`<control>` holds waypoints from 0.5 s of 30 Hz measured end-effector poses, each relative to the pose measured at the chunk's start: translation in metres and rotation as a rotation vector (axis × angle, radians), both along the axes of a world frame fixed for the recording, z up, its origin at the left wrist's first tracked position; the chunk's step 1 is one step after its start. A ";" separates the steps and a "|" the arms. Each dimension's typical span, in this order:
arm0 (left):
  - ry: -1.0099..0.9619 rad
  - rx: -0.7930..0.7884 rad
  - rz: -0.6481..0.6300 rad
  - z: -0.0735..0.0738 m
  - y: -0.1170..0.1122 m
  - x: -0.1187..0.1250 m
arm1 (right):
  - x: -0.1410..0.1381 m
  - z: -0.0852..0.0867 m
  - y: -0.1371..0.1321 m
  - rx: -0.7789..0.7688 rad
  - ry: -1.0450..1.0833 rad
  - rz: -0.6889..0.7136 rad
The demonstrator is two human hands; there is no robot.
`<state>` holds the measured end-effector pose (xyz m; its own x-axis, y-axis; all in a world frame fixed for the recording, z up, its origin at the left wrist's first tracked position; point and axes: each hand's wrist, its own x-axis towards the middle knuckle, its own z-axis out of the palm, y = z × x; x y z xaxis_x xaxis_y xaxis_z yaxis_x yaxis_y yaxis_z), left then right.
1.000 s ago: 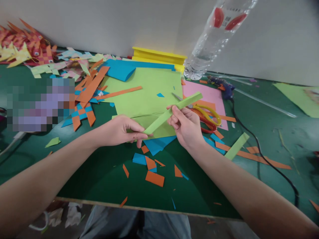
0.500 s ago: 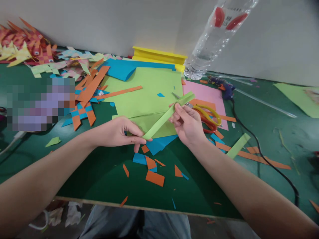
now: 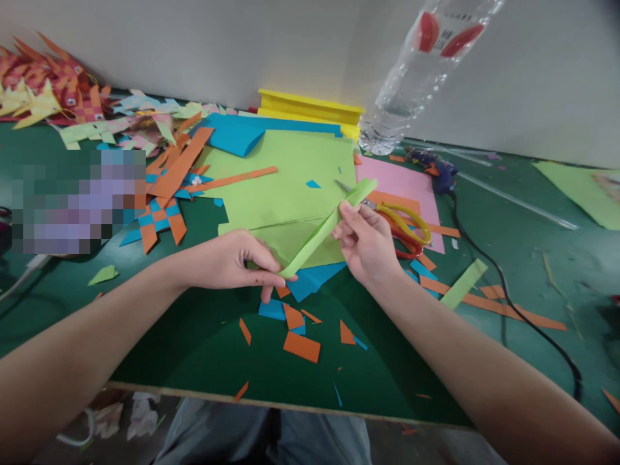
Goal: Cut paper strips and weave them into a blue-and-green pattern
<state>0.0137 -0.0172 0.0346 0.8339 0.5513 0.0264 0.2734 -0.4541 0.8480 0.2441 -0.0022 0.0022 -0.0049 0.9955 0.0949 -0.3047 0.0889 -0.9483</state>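
Observation:
A light green paper strip (image 3: 312, 247) runs slantwise between my two hands, folded along its length and slightly bowed. My left hand (image 3: 247, 261) pinches its lower end between thumb and fingers. Near the upper end, my right hand (image 3: 365, 236) grips it with the thumb on top. Under the strip lie light green paper sheets (image 3: 285, 168) and a blue paper piece (image 3: 314, 279). Scissors with yellow and red handles (image 3: 404, 223) rest just beyond my right hand, partly hidden by it and the strip.
Orange and blue scraps (image 3: 301, 347) lie near the front edge. Woven paper pieces (image 3: 157, 219) are at left, folded paper fish (image 3: 53, 90) farther back. A plastic bottle (image 3: 407, 84) stands behind, beside a glue gun (image 3: 433, 169) whose black cord (image 3: 504, 284) crosses the right side.
The strip bends more now, its lower end curling and its fold opening a little. My left hand has dropped very slightly; my right hand stays nearly in place.

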 end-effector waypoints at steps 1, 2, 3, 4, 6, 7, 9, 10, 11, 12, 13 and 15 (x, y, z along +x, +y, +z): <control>-0.002 -0.001 -0.004 0.000 0.000 0.000 | 0.000 0.000 0.000 0.000 0.003 0.001; -0.004 -0.005 -0.006 0.000 0.000 0.000 | -0.001 0.000 0.000 -0.001 0.003 -0.002; -0.006 -0.009 -0.008 0.000 0.000 0.000 | -0.001 0.001 -0.001 -0.003 0.001 -0.006; -0.007 -0.013 -0.009 0.000 0.000 0.001 | -0.001 0.001 -0.001 -0.005 -0.002 -0.010; -0.008 -0.016 -0.012 0.000 0.000 0.001 | -0.002 0.001 -0.001 -0.007 -0.005 -0.018; -0.008 -0.017 -0.014 0.000 0.001 0.001 | -0.002 0.001 -0.001 -0.008 -0.003 -0.022; -0.010 -0.020 -0.016 -0.001 0.001 0.001 | -0.002 0.001 -0.001 -0.010 0.005 -0.029; -0.009 -0.023 -0.016 -0.001 0.001 0.001 | -0.002 0.001 -0.002 -0.012 0.010 -0.031; -0.007 -0.026 -0.015 -0.001 0.002 0.001 | -0.002 0.001 -0.002 -0.013 0.014 -0.033; -0.005 -0.028 -0.013 -0.001 0.002 0.001 | -0.002 0.001 -0.002 -0.015 0.016 -0.035; -0.004 -0.030 -0.013 0.000 0.001 0.001 | -0.002 0.002 -0.002 -0.017 0.017 -0.036; -0.007 -0.029 -0.008 -0.001 0.001 0.001 | -0.003 0.002 -0.002 -0.022 0.014 -0.042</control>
<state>0.0151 -0.0162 0.0341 0.8383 0.5450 0.0164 0.2638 -0.4317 0.8626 0.2413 -0.0042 0.0039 0.0382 0.9967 0.0723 -0.3145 0.0806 -0.9458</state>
